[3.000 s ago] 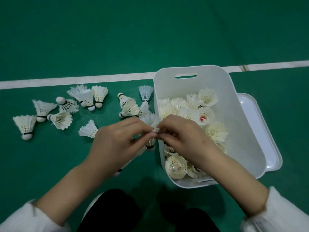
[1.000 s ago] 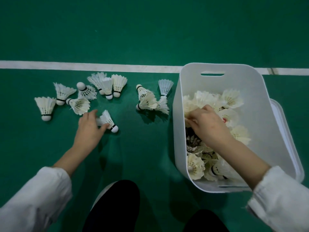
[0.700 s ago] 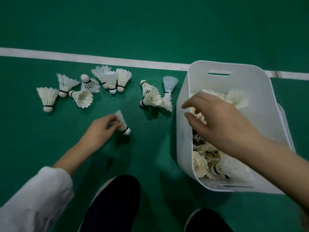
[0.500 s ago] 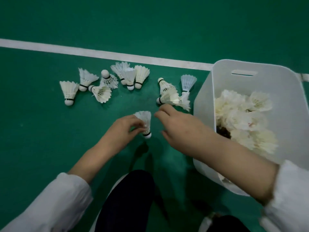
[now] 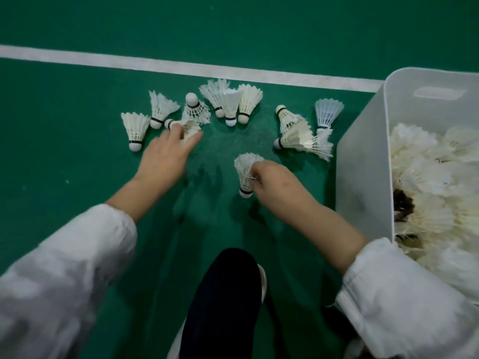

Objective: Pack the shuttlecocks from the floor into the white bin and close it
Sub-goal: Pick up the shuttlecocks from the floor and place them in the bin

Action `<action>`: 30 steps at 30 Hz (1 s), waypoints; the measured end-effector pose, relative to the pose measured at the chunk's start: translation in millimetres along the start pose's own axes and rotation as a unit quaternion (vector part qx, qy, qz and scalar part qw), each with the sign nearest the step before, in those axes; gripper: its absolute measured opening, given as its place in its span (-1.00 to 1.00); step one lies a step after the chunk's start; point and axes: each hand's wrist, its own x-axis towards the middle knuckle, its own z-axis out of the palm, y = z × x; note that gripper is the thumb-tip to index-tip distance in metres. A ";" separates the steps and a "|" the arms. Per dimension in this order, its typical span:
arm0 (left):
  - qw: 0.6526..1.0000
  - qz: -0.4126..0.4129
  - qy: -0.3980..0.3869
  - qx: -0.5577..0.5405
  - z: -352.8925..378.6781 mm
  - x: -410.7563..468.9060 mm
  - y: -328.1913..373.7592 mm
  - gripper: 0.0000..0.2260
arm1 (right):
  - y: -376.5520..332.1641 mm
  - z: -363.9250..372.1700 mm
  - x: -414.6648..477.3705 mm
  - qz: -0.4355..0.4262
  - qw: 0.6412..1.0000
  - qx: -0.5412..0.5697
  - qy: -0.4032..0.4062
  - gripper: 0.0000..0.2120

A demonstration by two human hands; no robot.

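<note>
Shuttlecocks lie scattered on the floor just beyond both hands, and more fill the white bin to the right of your right hand. That hand pinches one shuttlecock by its feathers (cork end down), while your left hand has straight, spread fingers touching another shuttlecock.

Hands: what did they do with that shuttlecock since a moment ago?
The shuttlecock passed from the left hand to the right hand, which came out of the white bin and now pinches it. The left hand let go and reached out to the left to touch another shuttlecock on the floor. The other loose shuttlecocks stayed put.
</note>
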 end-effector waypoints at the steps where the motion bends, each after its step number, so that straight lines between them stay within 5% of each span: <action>1: 0.998 -0.005 -0.051 0.039 7.1 7.5 -5.5 -0.38 | -0.2 -0.7 -0.2 0.000 1.000 0.006 0.003 -0.85; 6: 0.988 -0.011 -0.119 0.097 18.5 26.8 -12.3 -0.64 | -4.5 -2.6 1.8 0.000 1.000 0.015 -0.002 -0.83; 10: 0.998 -0.054 -0.008 -0.008 11.9 16.4 -11.7 -0.88 | -8.0 -1.1 2.4 0.007 1.000 0.025 -0.002 -0.83; 14: 0.988 -0.052 0.058 -0.132 11.3 -25.2 -9.2 -0.84 | -9.8 5.6 2.3 0.001 0.999 0.040 0.007 -0.85; 19: 0.899 -0.200 0.016 -0.389 8.5 -51.3 -31.0 -0.94 | -19.1 11.3 4.9 -0.012 0.997 0.075 0.022 -0.87; 23: 0.905 -0.271 0.054 -0.322 6.1 -34.4 -59.4 -0.76 | -26.0 14.0 7.3 -0.020 0.995 0.087 0.040 -0.89; 27: 0.924 -0.301 -0.055 -0.229 13.2 2.9 -87.3 -0.52 | -28.8 16.0 6.8 -0.028 0.995 0.087 0.048 -0.89; 30: 0.929 -0.307 -0.093 -0.187 19.4 26.5 -98.1 -0.52 | -28.9 15.2 4.9 -0.031 0.995 0.082 0.045 -0.88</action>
